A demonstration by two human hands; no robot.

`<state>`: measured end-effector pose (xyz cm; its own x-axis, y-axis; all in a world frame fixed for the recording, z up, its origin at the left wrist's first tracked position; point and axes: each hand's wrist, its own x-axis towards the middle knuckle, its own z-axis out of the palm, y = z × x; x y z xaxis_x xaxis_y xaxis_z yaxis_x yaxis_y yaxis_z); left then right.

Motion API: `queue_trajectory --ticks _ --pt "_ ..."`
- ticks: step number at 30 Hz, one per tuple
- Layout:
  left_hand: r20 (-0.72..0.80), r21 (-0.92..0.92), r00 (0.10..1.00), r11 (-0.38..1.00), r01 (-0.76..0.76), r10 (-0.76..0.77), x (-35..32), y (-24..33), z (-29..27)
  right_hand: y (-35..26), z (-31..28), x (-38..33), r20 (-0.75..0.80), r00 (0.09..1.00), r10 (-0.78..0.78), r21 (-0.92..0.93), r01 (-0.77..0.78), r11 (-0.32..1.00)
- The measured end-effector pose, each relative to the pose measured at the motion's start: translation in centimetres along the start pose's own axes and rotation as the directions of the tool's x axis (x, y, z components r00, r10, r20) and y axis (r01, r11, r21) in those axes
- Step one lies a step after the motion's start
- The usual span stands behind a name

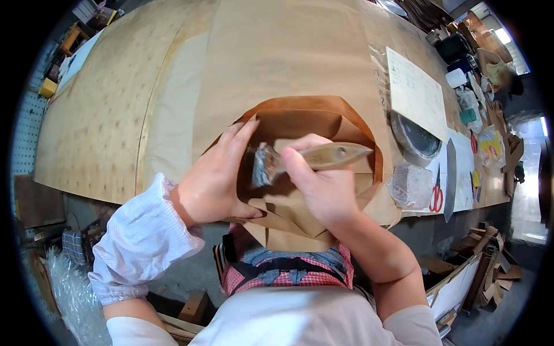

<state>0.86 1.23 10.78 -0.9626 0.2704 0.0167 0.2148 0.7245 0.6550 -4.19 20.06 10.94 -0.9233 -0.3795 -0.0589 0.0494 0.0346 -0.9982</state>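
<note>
A brown paper bag lies at the table's near edge, its mouth spread wide toward me. My left hand holds the bag's left side, fingers along the upper rim and thumb by the lower flap, set wide apart. In my right hand is a paintbrush, gripped by its flat wooden handle, which points right. The grey, coated-looking bristles face left, over the bag's opening near my left hand. Whether they touch the paper I cannot tell.
Brown paper covers the middle of the wooden table. To the right are a white board, a round dark pan, a plastic-wrapped block, red-handled scissors and a long blade. Another person is at far right.
</note>
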Motion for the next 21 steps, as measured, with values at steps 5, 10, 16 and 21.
queue_trajectory --ticks 5,10,16,21 --pt "0.015 0.042 1.000 0.999 0.016 -0.017 -0.1 -0.2 0.8 3.3 2.3 0.0 0.019 0.999 0.027 0.133 -0.029 0.991" --pt "0.084 0.027 0.990 0.994 0.110 -0.112 -0.3 0.5 0.4 -0.9 -2.8 -2.8 -0.020 0.954 -0.299 -0.291 0.281 0.915" --pt "0.062 0.007 0.995 0.997 0.078 -0.078 0.1 -0.2 1.3 0.2 -8.9 -1.8 -0.071 0.903 -0.424 -0.666 0.274 0.694" --pt "-0.002 0.047 0.999 0.998 0.038 -0.038 0.1 0.2 1.6 -0.1 -10.6 -4.6 0.019 0.965 -0.260 -0.655 0.209 0.727"
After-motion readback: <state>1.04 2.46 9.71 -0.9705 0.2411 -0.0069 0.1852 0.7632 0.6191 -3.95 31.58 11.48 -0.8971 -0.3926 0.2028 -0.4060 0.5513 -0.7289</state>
